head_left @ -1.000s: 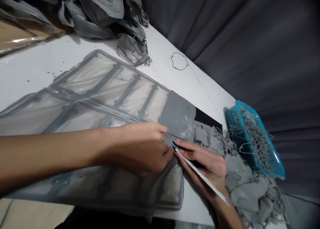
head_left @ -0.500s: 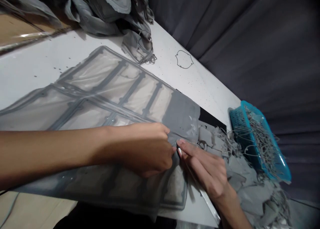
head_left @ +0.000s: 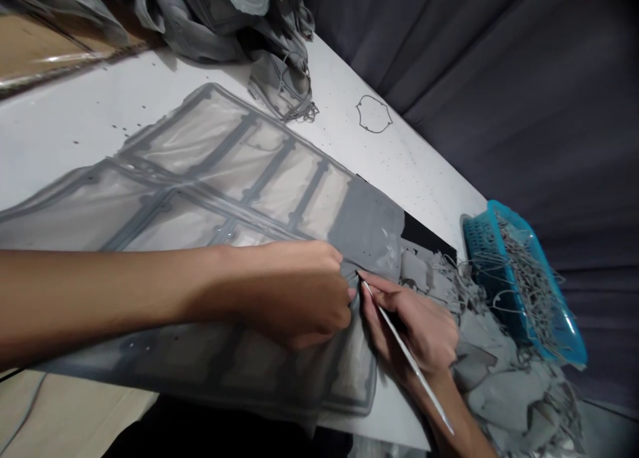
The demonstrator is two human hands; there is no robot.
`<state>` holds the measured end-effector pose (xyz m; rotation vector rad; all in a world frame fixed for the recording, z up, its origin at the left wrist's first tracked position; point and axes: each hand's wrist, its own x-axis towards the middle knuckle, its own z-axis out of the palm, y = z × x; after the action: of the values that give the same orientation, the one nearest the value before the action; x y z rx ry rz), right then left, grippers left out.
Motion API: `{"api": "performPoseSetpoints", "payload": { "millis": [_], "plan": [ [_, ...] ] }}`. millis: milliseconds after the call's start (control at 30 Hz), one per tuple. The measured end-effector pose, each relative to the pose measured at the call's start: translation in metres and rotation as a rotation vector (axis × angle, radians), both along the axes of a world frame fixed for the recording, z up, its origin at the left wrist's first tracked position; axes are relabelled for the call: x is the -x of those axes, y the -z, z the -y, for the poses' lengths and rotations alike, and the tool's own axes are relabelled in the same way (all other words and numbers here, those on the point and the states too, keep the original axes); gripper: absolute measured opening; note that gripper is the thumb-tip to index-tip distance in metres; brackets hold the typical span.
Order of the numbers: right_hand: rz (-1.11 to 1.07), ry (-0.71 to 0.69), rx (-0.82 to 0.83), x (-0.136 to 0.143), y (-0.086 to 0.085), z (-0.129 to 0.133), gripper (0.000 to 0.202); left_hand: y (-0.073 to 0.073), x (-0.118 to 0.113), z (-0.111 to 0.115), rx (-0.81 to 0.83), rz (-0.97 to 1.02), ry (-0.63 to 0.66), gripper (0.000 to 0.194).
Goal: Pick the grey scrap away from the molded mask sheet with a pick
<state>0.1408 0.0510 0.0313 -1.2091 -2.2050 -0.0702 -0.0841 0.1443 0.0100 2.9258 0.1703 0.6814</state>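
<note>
A large grey, thin rubbery sheet (head_left: 210, 145) with framed, translucent panels lies across the white table. My left hand (head_left: 309, 295) is a closed fist on its near right part, pinching the sheet's material; the fingertips are mostly hidden under the hand. Just to the right, my right hand (head_left: 414, 318) grips a long, slim silver tool (head_left: 407, 355) that looks like tweezers. The tool's dark tip touches the sheet close to my left fingertips, and its tail slants down over my right wrist.
A blue basket (head_left: 536, 291) full of thin grey rubber loops stands at the right. Grey scraps (head_left: 504, 378) are heaped before it. More grey sheets (head_left: 214, 25) are piled at the back. One thin loop (head_left: 374, 114) lies on the white table (head_left: 334, 72), by a dark curtain (head_left: 474, 92).
My right hand has turned and shifted slightly, so the silver tool now shows along its narrow edge. My left hand keeps its hold. The whole view has shifted a little.
</note>
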Motion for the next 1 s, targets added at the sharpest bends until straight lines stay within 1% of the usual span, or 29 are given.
{"api": "performPoseSetpoints", "payload": {
  "millis": [100, 167, 300, 400, 467, 567, 667, 733, 800, 867, 933, 967, 1000],
  "plan": [
    [0.023, 0.018, -0.043, 0.003, 0.002, 0.0, 0.025, -0.003, 0.001, -0.001, -0.055, -0.07, 0.111, 0.023],
    [0.063, 0.008, -0.085, 0.005, 0.002, 0.0, 0.024, -0.006, 0.001, -0.002, -0.043, -0.098, 0.089, 0.021],
    [0.116, -0.012, -0.119, 0.007, 0.002, -0.002, 0.021, -0.009, 0.001, -0.002, -0.016, -0.109, 0.098, 0.016],
    [0.092, 0.018, -0.12, 0.006, 0.004, -0.004, 0.022, -0.008, 0.0, -0.003, -0.005, -0.122, 0.084, 0.014],
    [0.048, 0.029, -0.107, 0.005, 0.006, -0.006, 0.024, -0.007, 0.0, -0.003, 0.0, -0.138, 0.082, 0.016],
    [-0.056, 0.02, -0.022, 0.001, 0.009, -0.008, 0.025, -0.006, 0.001, -0.003, -0.012, -0.164, 0.081, 0.019],
    [-0.239, 0.038, 0.115, -0.003, 0.009, -0.008, 0.024, -0.006, 0.002, -0.003, -0.024, -0.16, 0.077, 0.017],
    [-0.374, 0.073, 0.216, -0.005, 0.007, -0.008, 0.022, -0.007, 0.002, -0.004, -0.023, -0.137, 0.09, 0.016],
    [-0.454, 0.08, 0.315, -0.007, 0.002, -0.009, 0.022, -0.008, 0.002, -0.004, -0.032, -0.112, 0.101, 0.015],
    [-0.461, 0.039, 0.379, -0.008, -0.003, -0.009, 0.021, -0.009, 0.002, -0.003, -0.05, -0.112, 0.101, 0.014],
    [-0.429, -0.008, 0.404, -0.01, -0.007, -0.01, 0.02, -0.009, 0.002, -0.002, -0.064, -0.128, 0.118, 0.014],
    [-0.409, -0.025, 0.409, -0.012, -0.008, -0.01, 0.02, -0.008, 0.002, -0.002, -0.047, -0.13, 0.082, 0.013],
    [-0.389, -0.038, 0.413, -0.013, -0.009, -0.009, 0.02, -0.008, 0.002, -0.001, -0.015, -0.126, 0.012, 0.013]
  ]
}}
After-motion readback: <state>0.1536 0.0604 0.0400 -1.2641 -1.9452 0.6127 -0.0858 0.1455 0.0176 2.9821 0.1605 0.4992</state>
